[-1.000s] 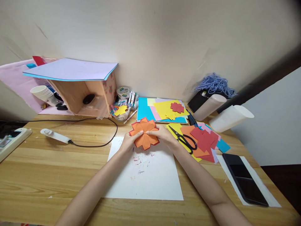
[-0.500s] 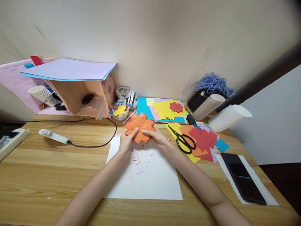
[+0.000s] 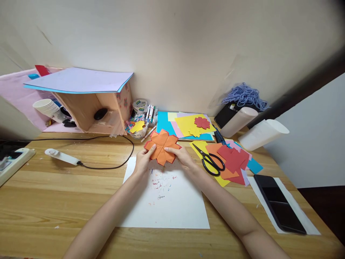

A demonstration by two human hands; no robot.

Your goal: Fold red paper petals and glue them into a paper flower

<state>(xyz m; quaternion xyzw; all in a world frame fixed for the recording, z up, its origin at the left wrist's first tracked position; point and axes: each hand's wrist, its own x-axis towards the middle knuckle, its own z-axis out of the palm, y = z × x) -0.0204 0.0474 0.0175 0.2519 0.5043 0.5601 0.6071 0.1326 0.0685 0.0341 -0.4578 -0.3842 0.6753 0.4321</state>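
Note:
An orange paper flower [image 3: 162, 144] with a red layer showing behind its edges is held up over the far end of a marked white sheet [image 3: 164, 208]. My left hand [image 3: 144, 158] grips its left side, thumb on the front face. On the right side my right hand [image 3: 183, 156] pinches it the same way, thumb near the centre. The fingers behind the flower are hidden. Black-handled scissors [image 3: 208, 158] lie right of my right hand, on yellow and orange paper pieces.
Red paper scraps [image 3: 234, 158] and a dark phone [image 3: 279, 203] lie to the right. Behind are coloured sheets [image 3: 164, 122] with a small red flower [image 3: 202, 122]. A box [image 3: 125, 104], white handheld tool [image 3: 61, 156] and black cable stand or lie left.
The orange flower has turned slightly and shifted a little to the right in my hands. My left thumb has moved outward from the centre, up and to the left.

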